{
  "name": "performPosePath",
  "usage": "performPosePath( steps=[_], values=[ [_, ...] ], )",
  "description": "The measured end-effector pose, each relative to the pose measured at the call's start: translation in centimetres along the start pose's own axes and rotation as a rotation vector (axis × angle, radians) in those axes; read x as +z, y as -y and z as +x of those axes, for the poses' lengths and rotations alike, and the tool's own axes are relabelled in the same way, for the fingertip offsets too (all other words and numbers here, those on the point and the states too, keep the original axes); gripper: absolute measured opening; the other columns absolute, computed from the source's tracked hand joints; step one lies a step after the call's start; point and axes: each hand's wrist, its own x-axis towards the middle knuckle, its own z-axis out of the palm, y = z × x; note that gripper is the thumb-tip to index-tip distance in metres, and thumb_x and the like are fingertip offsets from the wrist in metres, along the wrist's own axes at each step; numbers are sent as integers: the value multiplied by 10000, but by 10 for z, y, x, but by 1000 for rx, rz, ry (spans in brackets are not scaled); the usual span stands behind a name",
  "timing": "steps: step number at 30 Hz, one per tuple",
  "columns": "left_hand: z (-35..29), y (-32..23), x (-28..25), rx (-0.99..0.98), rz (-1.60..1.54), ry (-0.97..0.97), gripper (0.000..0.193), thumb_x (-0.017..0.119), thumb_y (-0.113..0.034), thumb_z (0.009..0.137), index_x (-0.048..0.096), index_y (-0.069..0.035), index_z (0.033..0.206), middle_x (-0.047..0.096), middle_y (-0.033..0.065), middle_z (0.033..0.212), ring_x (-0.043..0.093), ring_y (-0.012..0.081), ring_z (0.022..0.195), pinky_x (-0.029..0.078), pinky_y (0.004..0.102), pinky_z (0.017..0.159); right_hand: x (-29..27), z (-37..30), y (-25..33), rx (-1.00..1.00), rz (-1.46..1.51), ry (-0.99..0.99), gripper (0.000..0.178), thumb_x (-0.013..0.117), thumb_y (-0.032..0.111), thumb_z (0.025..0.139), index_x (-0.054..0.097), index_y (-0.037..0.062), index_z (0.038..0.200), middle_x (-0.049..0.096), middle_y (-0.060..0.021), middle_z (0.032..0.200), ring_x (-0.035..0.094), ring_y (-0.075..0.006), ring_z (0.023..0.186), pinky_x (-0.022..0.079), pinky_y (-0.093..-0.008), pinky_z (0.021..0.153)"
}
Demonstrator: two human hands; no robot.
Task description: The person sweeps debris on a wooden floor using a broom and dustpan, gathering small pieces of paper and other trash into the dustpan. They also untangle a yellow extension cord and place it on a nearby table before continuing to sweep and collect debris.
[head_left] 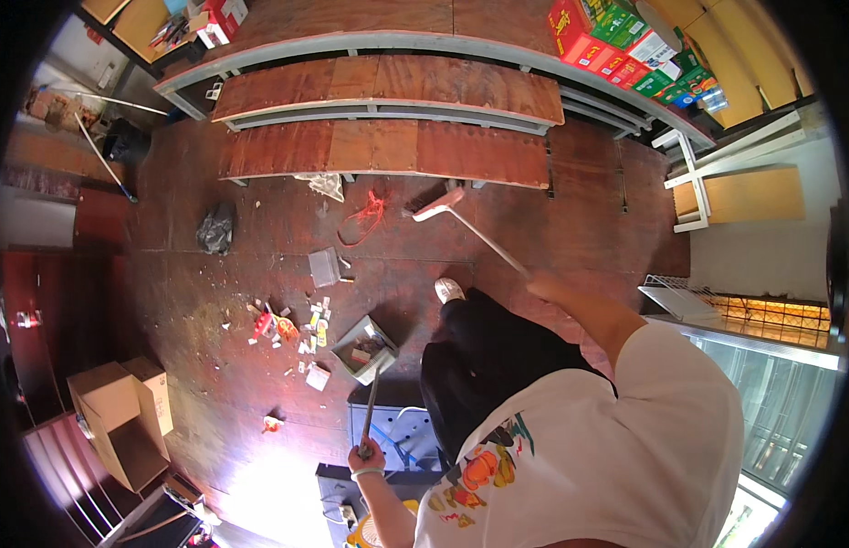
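My right hand [545,288] is closed round the upper end of a broom's handle. The broom [487,239] slants away to the left, and its white and pink head with dark bristles rests on the floor by a tangle of red string [372,215]. Lower down, my left hand [367,454] grips the long handle of a grey dustpan [349,338]. The dustpan lies tilted on the floor with brownish litter inside. Left of it are scattered small white and yellow pieces [319,320] and a red and orange item [283,329] I cannot make out.
Stepped reddish wooden benches [370,91] run across the far side. A clear plastic container [324,268] and a black bag [216,228] lie on the floor. An open cardboard box [123,425] stands lower left; a glass-topped cabinet [762,393] is at right.
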Motion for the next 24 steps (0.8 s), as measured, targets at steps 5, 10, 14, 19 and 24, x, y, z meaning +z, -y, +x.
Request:
performPosePath(
  steps=[5,10,14,19,24],
  values=[
    [2,-18,21,237,569,-138,258,408,-251,803,483,-7,837,573,137,727,565,247,620,481,403,676,-21,17,-61,-39,-381,-272,425,537,380,761,582,-20,898,593,-221,763,583,-334,690,449,-425,631],
    [-15,17,73,1055,2122,-1207,521,429,-372,827,404,-24,1213,505,193,1076,475,326,1022,370,484,865,5,36,-124,77,-368,-221,509,509,491,762,611,-7,791,586,-243,726,576,-392,715,439,-463,641],
    [-21,134,159,2072,2010,-494,566,503,-286,809,326,-17,1274,393,195,1222,366,328,1158,292,485,941,59,90,-183,58,-310,-289,512,487,504,773,600,6,744,583,-234,716,566,-405,712,437,-465,632],
    [112,275,208,1562,2213,203,630,590,-249,754,329,-30,1284,231,234,1313,259,409,1196,245,500,970,130,190,-231,-6,-226,-467,454,518,473,777,581,25,744,586,-203,691,573,-380,673,435,-462,605],
    [254,303,221,1652,2382,297,662,601,-245,741,305,-11,1285,233,236,1316,253,402,1221,173,504,1034,169,296,-251,130,-128,-483,386,545,429,783,566,45,746,577,-198,678,575,-362,644,433,-457,571]
  ],
)
